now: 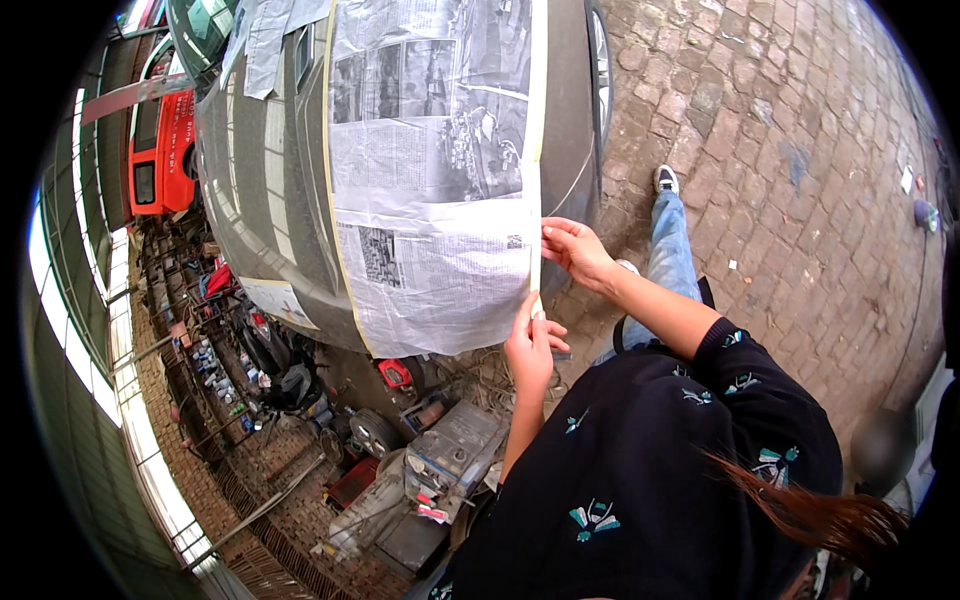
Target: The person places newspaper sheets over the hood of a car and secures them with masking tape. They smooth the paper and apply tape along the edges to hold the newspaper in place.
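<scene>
Sheets of newspaper (430, 170) cover part of a dark grey car (270, 190). Pale masking tape (537, 120) runs down their right edge, and a thinner yellowish strip lines the left edge. At the lower right corner of the paper, my left hand (530, 345) pinches the tape's lower stretch between thumb and forefinger, its other fingers loosely bent. Just above and to the right, my right hand (578, 250) has its fingertips closed on the same tape edge. A thin pale line curves across the car's side above my right hand.
Brick paving (760, 200) spreads to the right. A wheel (374, 432), a grey metal box (455, 445), a red-and-black object (396, 374) and other clutter lie below the car. A red vehicle (163, 155) stands at the far left, near more loose parts and bottles.
</scene>
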